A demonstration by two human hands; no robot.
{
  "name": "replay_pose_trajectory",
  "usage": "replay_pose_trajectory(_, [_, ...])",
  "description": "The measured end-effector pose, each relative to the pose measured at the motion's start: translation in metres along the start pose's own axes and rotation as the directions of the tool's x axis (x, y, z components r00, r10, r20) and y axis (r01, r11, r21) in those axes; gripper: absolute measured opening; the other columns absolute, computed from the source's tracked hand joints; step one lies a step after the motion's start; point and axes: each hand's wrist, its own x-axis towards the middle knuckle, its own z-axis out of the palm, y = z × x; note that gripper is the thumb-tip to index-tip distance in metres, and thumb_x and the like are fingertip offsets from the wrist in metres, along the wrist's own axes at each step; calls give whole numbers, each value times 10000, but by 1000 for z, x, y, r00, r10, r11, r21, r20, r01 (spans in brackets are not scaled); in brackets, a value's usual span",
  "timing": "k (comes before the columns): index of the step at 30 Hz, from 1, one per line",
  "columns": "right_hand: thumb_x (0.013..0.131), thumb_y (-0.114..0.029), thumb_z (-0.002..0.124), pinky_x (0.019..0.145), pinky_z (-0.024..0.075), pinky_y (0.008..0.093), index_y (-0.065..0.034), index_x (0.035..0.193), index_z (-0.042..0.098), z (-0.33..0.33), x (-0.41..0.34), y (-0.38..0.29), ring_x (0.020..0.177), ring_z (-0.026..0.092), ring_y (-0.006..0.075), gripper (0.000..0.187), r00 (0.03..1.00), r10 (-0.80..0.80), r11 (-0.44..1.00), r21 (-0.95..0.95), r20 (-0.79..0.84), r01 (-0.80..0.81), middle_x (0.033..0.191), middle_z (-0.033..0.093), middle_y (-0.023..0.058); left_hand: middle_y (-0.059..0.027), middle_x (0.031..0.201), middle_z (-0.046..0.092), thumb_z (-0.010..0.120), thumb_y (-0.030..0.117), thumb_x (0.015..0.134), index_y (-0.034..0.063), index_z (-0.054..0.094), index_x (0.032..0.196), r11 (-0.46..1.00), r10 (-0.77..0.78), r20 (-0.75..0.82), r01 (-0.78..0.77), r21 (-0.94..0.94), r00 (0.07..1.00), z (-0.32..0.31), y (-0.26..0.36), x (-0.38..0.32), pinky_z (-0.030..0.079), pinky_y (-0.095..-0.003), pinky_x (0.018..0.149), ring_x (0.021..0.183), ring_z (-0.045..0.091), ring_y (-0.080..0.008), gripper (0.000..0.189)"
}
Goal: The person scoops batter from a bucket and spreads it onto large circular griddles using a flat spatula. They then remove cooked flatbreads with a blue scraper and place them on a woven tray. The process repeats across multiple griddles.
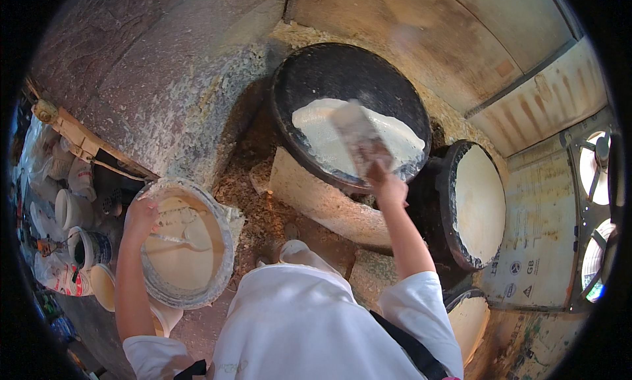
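Note:
My right hand (389, 187) grips a flat, paddle-like spreader (358, 135), blurred by motion. The spreader lies over pale batter (316, 128), which covers the near part of a round black griddle (335, 74); the far part of the griddle is bare and dark. On the left, my left hand (142, 216) is at the rim of a large batter-crusted bucket (224, 261). A ladle (197, 236) rests in the cream-coloured batter (182, 266) there, its thin handle running to my left fingers, which appear closed around it.
To the right stands a second round griddle (447, 197) covered by a pale sheet (479, 202), with a third pale-topped round (466, 321) below. Tubs (74, 209) and bags crowd the left. Fans (595, 168) stand at the right edge. A splattered wall (148, 84) rises ahead.

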Motion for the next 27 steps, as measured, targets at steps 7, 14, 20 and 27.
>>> replay_pose_trajectory(7, [699, -476, 743, 369, 311, 347, 13, 654, 613, 16, 22, 106, 371, 385, 163, 508, 721, 568, 235, 761, 396, -604, 474, 416, 18, -101, 703, 589, 540, 47, 829, -44, 598, 907, 994, -81, -70, 75, -80, 994, -13, -25, -7, 475, -284, 416, 446, 555, -169, 133])
replay_pose_trajectory(14, [682, -494, 750, 508, 426, 346, -1, 1143, 616, 11, 24, -25, 515, 503, 154, 688, 968, 19, 435, 870, 250, -233, 640, 574, 64, -82, 687, 575, 545, 64, 847, -35, 577, 910, 981, -97, -10, 94, -169, 995, -6, -13, 2, 455, -272, 402, 455, 538, -140, 122])
replay_pose_trajectory(20, [750, -426, 686, 710, 505, 392, -281, 1345, 426, -1, -1, -72, 824, 654, 280, 665, 975, -220, 951, 225, 20, 210, 939, 675, 114, -89, 695, 588, 551, 67, 847, -39, 578, 904, 998, 0, -31, -2, -60, 1000, 1, 2, 4, 451, -271, 409, 450, 540, -137, 124])
replay_pose_trajectory(27, [726, -458, 683, 682, 493, 414, -211, 1129, 625, -3, 34, 43, 821, 650, 300, 477, 976, 165, 976, 165, -140, -141, 919, 670, 138, -100, 702, 600, 534, 46, 846, -48, 580, 898, 995, -50, -15, 49, -90, 999, -9, -10, 1, 457, -269, 416, 454, 543, -140, 117])
